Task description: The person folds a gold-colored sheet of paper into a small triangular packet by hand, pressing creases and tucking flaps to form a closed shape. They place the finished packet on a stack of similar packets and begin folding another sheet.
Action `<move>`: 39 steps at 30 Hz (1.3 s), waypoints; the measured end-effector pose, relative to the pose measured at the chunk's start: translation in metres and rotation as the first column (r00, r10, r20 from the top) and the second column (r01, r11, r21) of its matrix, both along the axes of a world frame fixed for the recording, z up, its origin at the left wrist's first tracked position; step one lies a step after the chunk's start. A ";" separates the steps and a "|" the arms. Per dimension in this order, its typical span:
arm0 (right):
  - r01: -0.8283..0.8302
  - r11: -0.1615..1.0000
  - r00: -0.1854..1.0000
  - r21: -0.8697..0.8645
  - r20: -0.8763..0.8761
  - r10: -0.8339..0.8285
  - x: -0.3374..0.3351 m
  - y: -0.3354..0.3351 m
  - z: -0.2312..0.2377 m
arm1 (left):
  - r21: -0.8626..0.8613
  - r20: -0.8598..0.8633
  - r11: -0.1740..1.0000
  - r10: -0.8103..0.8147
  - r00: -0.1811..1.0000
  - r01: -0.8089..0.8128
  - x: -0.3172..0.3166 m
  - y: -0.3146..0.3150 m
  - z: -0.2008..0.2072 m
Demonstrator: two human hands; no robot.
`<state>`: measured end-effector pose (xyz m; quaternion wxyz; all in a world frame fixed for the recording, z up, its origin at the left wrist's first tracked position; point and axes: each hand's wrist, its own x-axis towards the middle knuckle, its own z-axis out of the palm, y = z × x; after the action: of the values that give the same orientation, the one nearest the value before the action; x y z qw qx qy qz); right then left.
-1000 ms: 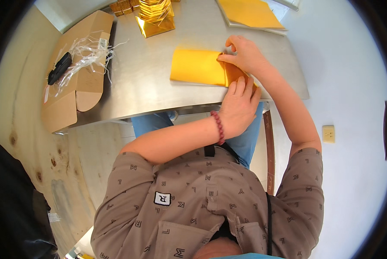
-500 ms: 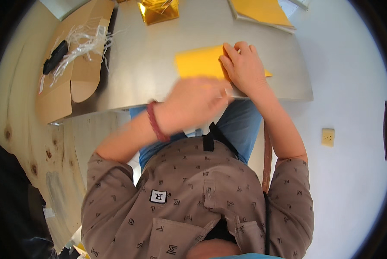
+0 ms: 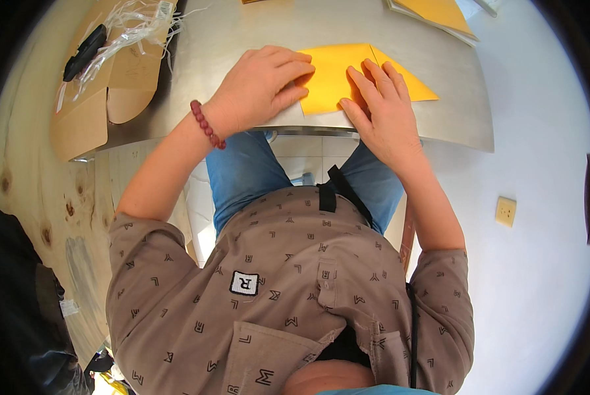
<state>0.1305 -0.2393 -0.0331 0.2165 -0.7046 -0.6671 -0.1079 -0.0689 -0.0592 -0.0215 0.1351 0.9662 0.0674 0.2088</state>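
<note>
right hand (image 3: 384, 108) lies palm-down with its fingers a little spread over the folded yellow paper sheet (image 3: 328, 82), fingertips touching the top face; the left hand (image 3: 266, 89) is curled at the sheet's left edge, thumb and forefinger apart — whether it pinches the edge or merely steadies it, one cannot tell. the sheet lies flat on the metal-topped table (image 3: 235, 36), near its front edge, its right end slanting down to a pointed corner, with a short seam between flaps at the upper right.

it should handle as something very light: thin, bendable, firm enough to take a sharp crease, easily creased in the wrong place or torn. on the smooth metal it would probably slide at a nudge, so one palm or a few fingertips laid flat is the sensible anchor. the best hold is likely a soft pinch on the left edge or along a folded side, where the layers give some stiffness; the pointed corner looks the easiest part to bend.

as for writing, the sheet shows none. the brown shirt (image 3: 288, 263) is scattered with small dark letter-like motifs, and its white square patch (image 3: 244, 284) carries one bold, dark character. a pale label (image 3: 164, 9) on the cardboard box (image 3: 133, 76) is too small to read — so is the tag (image 3: 69, 307) on the black cloth (image 3: 18, 289).
</note>
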 end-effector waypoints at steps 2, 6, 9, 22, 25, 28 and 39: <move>-0.047 0.999 0.995 -0.022 -0.090 0.044 0.004 -0.004 0.003 | 0.019 0.033 1.000 0.016 0.999 -0.017 -0.009 -0.013 0.001; -0.185 0.981 0.969 -0.057 -0.179 0.172 0.009 -0.015 0.009 | 0.012 -0.014 0.999 0.035 0.999 -0.035 -0.030 -0.039 0.005; -0.251 0.966 0.961 -0.066 -0.140 0.240 0.012 -0.017 0.011 | -0.010 -0.048 0.999 0.047 0.998 -0.048 -0.039 -0.048 0.006; -0.226 0.970 0.924 0.095 -0.296 0.244 0.012 -0.015 0.007 | -0.036 0.149 0.980 0.201 0.968 -0.197 -0.027 -0.052 0.000; -0.145 0.983 0.931 0.109 -0.321 0.173 0.010 -0.013 0.009 | -0.086 0.190 0.960 0.278 0.942 -0.266 -0.017 -0.047 0.000; -0.068 0.992 0.910 0.105 -0.401 0.105 0.007 -0.010 0.009 | -0.089 0.210 0.944 0.330 0.920 -0.318 -0.007 -0.042 0.000; 0.039 0.998 0.890 0.053 -0.456 -0.010 0.007 0.000 0.007 | -0.121 0.210 0.931 0.363 0.908 -0.344 0.000 -0.039 0.002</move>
<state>0.1372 -0.2393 -0.0259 0.3869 -0.7116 -0.5852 0.0373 -0.0689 -0.0982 -0.0194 0.1410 0.9012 0.2338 0.3366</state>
